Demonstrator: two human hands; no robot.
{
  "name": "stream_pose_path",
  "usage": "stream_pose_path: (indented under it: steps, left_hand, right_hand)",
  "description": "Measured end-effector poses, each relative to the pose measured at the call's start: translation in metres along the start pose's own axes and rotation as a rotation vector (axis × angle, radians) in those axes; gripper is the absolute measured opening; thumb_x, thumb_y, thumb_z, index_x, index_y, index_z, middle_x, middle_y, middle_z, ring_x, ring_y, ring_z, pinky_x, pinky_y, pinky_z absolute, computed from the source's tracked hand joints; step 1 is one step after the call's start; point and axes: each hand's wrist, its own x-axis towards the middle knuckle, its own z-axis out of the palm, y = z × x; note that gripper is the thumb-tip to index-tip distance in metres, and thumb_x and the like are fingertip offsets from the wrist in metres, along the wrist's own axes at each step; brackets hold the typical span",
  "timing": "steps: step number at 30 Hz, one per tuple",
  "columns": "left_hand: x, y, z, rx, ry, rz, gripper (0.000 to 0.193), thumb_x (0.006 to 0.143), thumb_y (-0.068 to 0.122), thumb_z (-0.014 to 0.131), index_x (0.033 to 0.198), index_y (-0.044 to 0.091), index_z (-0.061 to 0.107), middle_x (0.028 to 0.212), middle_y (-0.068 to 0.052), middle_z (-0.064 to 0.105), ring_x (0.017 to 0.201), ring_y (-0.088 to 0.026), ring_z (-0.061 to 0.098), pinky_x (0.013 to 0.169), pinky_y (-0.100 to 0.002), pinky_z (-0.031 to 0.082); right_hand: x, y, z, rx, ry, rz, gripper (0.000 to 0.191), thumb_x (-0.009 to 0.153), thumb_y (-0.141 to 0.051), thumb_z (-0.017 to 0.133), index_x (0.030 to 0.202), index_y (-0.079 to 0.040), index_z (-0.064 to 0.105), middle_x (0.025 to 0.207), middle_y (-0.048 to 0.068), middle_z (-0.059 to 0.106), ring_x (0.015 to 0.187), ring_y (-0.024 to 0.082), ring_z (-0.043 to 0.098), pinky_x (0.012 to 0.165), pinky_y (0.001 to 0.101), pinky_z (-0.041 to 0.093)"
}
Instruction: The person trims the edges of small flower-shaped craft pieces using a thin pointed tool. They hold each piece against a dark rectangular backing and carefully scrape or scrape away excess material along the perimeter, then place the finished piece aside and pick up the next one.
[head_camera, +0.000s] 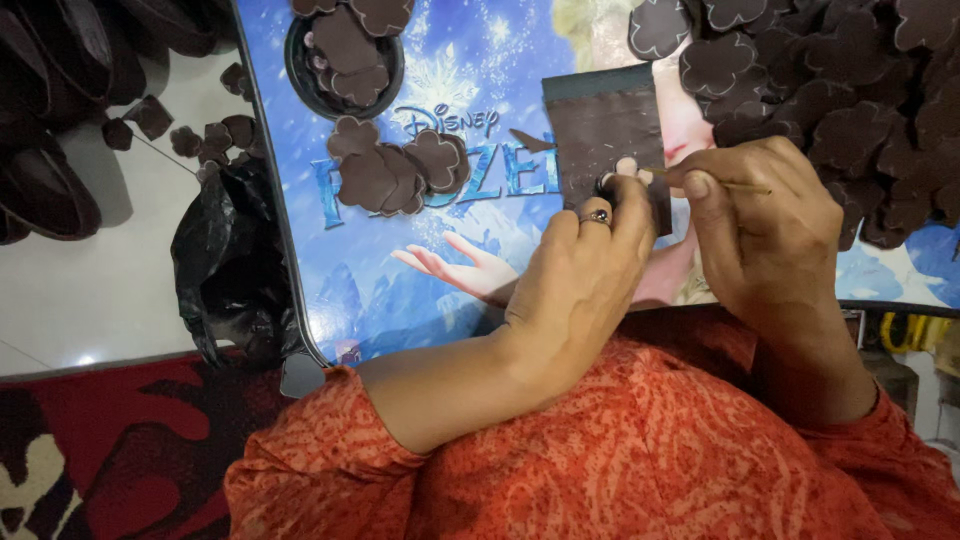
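My left hand (585, 270), with a ring on one finger, presses down on the near edge of a dark brown rectangular sheet (605, 125) that lies on a blue picture-printed board (470, 70). My right hand (760, 225) pinches a thin stick-like tool (745, 186) just right of the sheet, its tip pointing at the sheet's lower right corner. Both hands are close together, almost touching.
A heap of dark brown flower-shaped cutouts (840, 100) covers the board's right side. A small cluster of cutouts (395, 165) lies mid-board, and a round black dish (345, 55) holds more. A black plastic bag (230, 265) sits left of the board. Dark soles (45, 190) lie far left.
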Motion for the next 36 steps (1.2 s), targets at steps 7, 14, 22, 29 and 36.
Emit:
stream_pose_path:
  steps: [7, 14, 22, 29, 36]
  left_hand:
    - [0.002, -0.007, 0.001, -0.105, 0.076, -0.025, 0.042, 0.089, 0.023, 0.06, 0.129, 0.011, 0.067, 0.123, -0.002, 0.061, 0.087, -0.012, 0.062, 0.069, -0.025, 0.043]
    - [0.008, -0.019, 0.005, -0.286, 0.098, 0.0, 0.035, 0.085, 0.019, 0.064, 0.118, 0.009, 0.069, 0.118, -0.003, 0.062, 0.089, -0.016, 0.067, 0.071, -0.029, 0.052]
    - [0.01, -0.021, 0.007, -0.334, 0.13, -0.013, 0.03, 0.084, 0.018, 0.065, 0.113, 0.01, 0.07, 0.117, -0.004, 0.063, 0.088, -0.018, 0.067, 0.07, -0.031, 0.053]
    - [0.01, -0.021, 0.007, -0.327, 0.111, -0.011, 0.024, 0.087, 0.019, 0.065, 0.109, 0.011, 0.069, 0.115, -0.004, 0.062, 0.089, -0.018, 0.067, 0.071, -0.032, 0.053]
    - [0.011, -0.021, 0.008, -0.328, 0.159, -0.013, 0.027, 0.084, 0.02, 0.065, 0.109, 0.01, 0.069, 0.114, -0.004, 0.062, 0.088, -0.018, 0.067, 0.07, -0.032, 0.053]
  right_hand:
    - [-0.003, 0.002, -0.005, -0.016, -0.003, 0.012, 0.015, 0.117, 0.001, 0.065, 0.102, 0.001, 0.067, 0.103, 0.008, 0.071, 0.086, 0.024, 0.063, 0.076, 0.033, 0.048]
    - [-0.007, 0.002, -0.006, -0.001, 0.007, 0.038, 0.013, 0.113, 0.004, 0.065, 0.1, 0.001, 0.068, 0.1, 0.009, 0.07, 0.082, 0.026, 0.061, 0.073, 0.0349, 0.047]
    - [-0.007, 0.004, -0.004, -0.002, 0.024, 0.015, 0.015, 0.114, 0.005, 0.066, 0.1, 0.002, 0.065, 0.102, 0.01, 0.07, 0.085, 0.025, 0.062, 0.073, 0.0333, 0.047]
    - [-0.006, 0.003, -0.006, -0.007, 0.004, -0.012, 0.013, 0.11, 0.006, 0.065, 0.098, 0.002, 0.063, 0.102, 0.01, 0.071, 0.082, 0.025, 0.063, 0.072, 0.0346, 0.047]
    - [-0.01, 0.002, -0.006, -0.011, -0.011, 0.026, 0.01, 0.11, 0.005, 0.067, 0.101, 0.001, 0.064, 0.102, 0.009, 0.07, 0.083, 0.025, 0.063, 0.072, 0.0336, 0.048]
